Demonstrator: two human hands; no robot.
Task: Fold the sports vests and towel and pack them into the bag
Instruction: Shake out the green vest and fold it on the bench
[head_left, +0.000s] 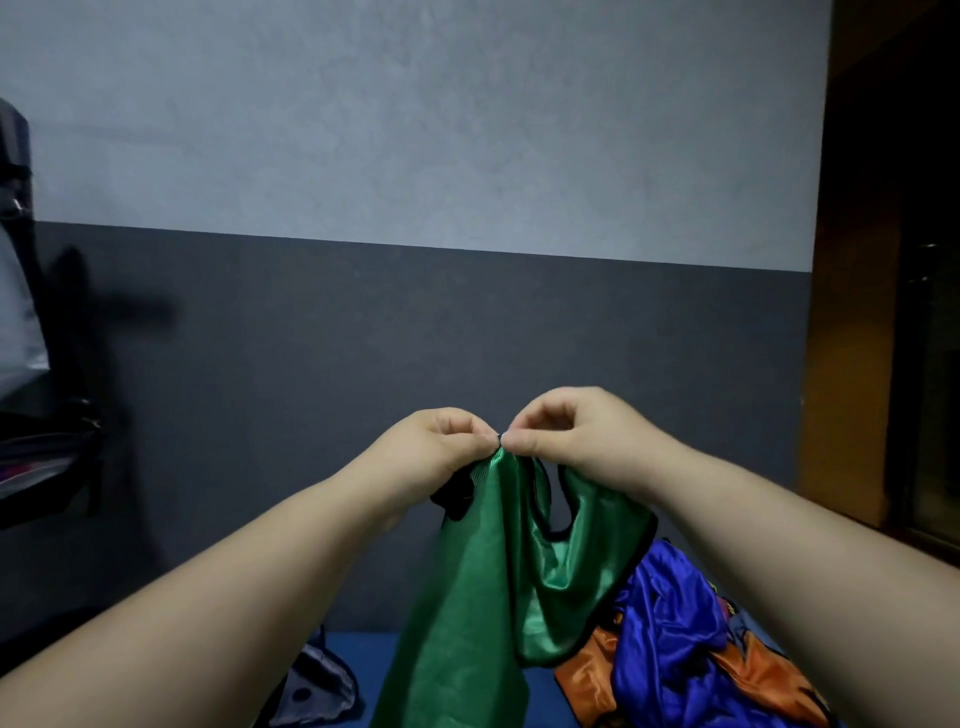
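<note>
A shiny green vest (467, 597) with black trim hangs in front of me, held up by its top. My left hand (436, 447) and my right hand (566, 431) meet at the middle, each pinching the vest's top edge between thumb and fingers. A blue vest (670, 623) and an orange vest (592, 670) lie crumpled together at the lower right. A grey cloth (317, 686) lies at the lower left, partly hidden by my left forearm. A dark bag (36, 457) stands at the left edge, partly out of frame.
A blue surface (363, 654) lies under the clothes at the bottom. A two-tone grey wall (415, 312) fills the background. A brown wooden door frame (852, 312) stands at the right.
</note>
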